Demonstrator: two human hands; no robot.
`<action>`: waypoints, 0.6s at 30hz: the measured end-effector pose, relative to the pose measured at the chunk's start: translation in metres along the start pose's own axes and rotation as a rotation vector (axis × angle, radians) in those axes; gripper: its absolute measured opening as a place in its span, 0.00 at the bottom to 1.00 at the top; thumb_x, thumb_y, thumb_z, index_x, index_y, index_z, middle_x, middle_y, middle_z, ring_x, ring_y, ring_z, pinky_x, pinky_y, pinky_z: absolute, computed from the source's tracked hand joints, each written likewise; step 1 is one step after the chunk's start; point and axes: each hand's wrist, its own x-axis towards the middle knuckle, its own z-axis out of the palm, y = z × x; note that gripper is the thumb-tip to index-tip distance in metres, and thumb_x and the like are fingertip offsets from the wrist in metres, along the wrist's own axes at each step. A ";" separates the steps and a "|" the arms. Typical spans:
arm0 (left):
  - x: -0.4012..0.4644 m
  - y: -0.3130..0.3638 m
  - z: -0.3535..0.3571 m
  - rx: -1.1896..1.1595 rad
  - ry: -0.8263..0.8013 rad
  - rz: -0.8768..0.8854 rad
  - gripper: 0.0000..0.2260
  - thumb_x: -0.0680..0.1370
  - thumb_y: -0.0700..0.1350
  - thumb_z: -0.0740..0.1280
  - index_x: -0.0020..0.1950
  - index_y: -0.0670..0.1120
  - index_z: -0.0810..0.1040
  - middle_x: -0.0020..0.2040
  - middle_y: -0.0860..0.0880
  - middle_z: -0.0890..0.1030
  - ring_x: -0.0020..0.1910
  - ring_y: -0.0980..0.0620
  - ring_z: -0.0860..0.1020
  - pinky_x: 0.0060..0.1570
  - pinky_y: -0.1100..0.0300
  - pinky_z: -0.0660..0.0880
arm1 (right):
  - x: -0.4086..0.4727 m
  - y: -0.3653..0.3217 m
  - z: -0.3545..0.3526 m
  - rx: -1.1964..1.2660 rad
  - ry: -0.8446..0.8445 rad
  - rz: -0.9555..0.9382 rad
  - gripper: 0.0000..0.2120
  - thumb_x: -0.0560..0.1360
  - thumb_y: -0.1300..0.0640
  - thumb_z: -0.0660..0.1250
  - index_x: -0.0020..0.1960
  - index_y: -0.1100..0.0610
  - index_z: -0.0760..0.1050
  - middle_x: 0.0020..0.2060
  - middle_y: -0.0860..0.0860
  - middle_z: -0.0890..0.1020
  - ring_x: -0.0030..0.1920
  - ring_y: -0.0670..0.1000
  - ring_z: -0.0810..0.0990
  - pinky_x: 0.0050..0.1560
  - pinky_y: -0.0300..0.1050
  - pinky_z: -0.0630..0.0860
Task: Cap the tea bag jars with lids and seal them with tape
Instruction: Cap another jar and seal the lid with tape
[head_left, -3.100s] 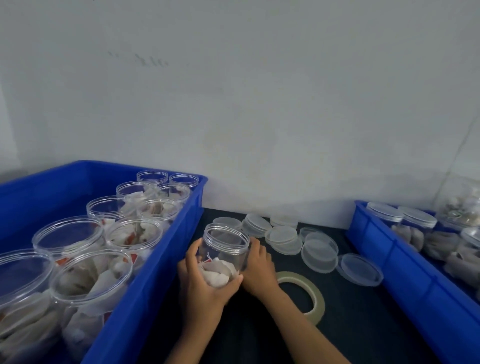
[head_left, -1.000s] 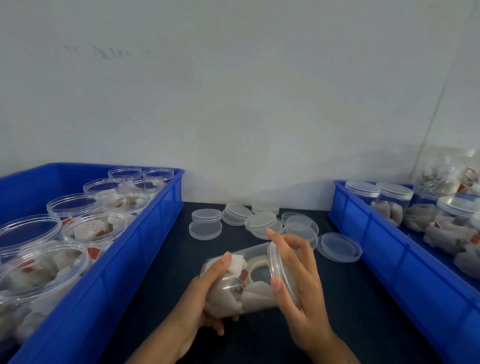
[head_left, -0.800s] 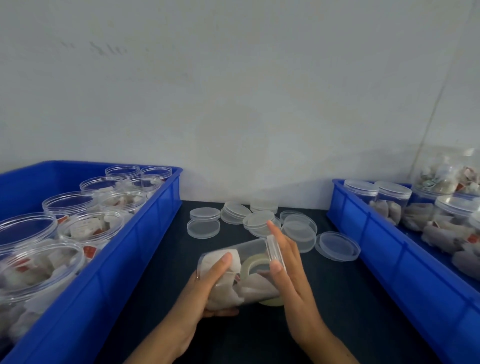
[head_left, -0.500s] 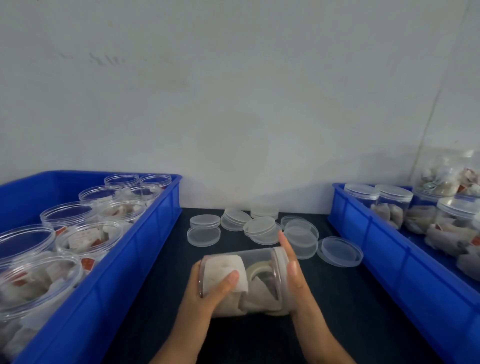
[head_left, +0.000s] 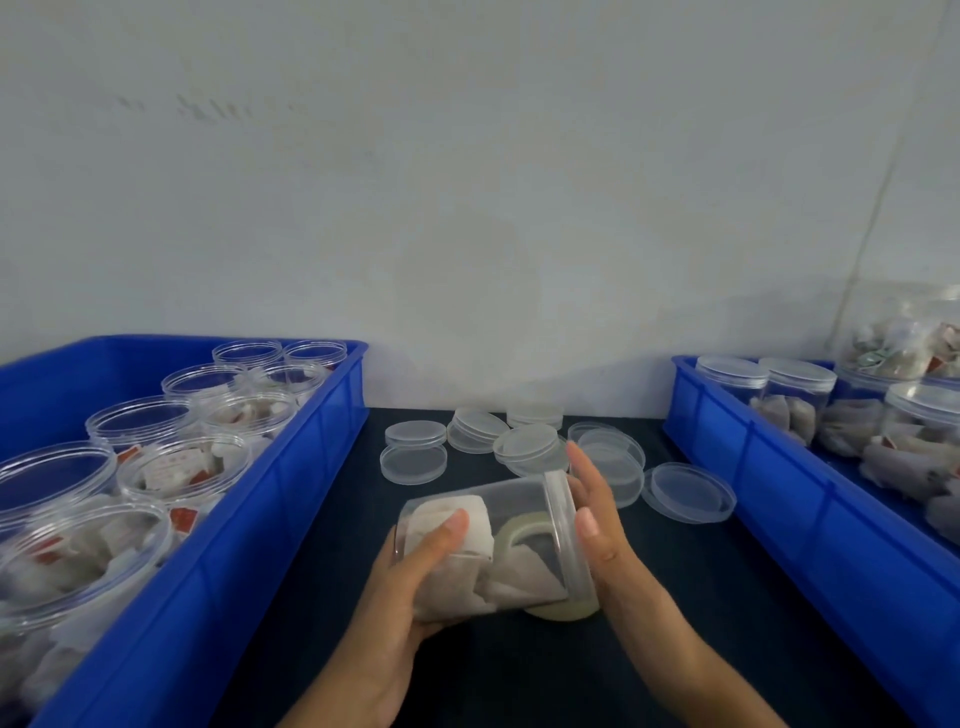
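Dark tabletop (head_left: 649, 649) carries two blue crates (head_left: 218, 561) (head_left: 810, 519) (left, right), loose clear lids (head_left: 415, 457) between, tape roll (head_left: 563, 613) nearer.

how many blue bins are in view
2. One blue bin sits on the left holding open jars of tea bags; the other blue bin sits on the right holding capped jars. Both run out of frame.
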 end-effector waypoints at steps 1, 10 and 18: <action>-0.001 -0.001 0.000 0.006 -0.007 -0.005 0.30 0.58 0.51 0.79 0.59 0.52 0.78 0.50 0.44 0.85 0.48 0.44 0.84 0.41 0.50 0.81 | 0.005 -0.002 0.004 0.068 0.031 0.016 0.51 0.56 0.29 0.69 0.74 0.41 0.56 0.76 0.44 0.61 0.76 0.47 0.59 0.73 0.50 0.63; -0.001 -0.004 0.002 0.099 0.062 0.067 0.29 0.59 0.54 0.76 0.59 0.53 0.77 0.49 0.49 0.85 0.49 0.47 0.84 0.50 0.46 0.80 | -0.007 0.009 0.001 0.065 -0.011 -0.043 0.39 0.69 0.35 0.66 0.73 0.43 0.52 0.70 0.41 0.64 0.71 0.46 0.65 0.70 0.36 0.60; -0.001 -0.005 0.003 0.216 0.075 0.180 0.34 0.54 0.53 0.83 0.58 0.56 0.76 0.49 0.57 0.83 0.47 0.57 0.83 0.40 0.59 0.81 | -0.012 0.008 0.008 0.074 0.043 0.068 0.11 0.81 0.47 0.55 0.63 0.40 0.68 0.58 0.44 0.78 0.58 0.38 0.78 0.57 0.37 0.75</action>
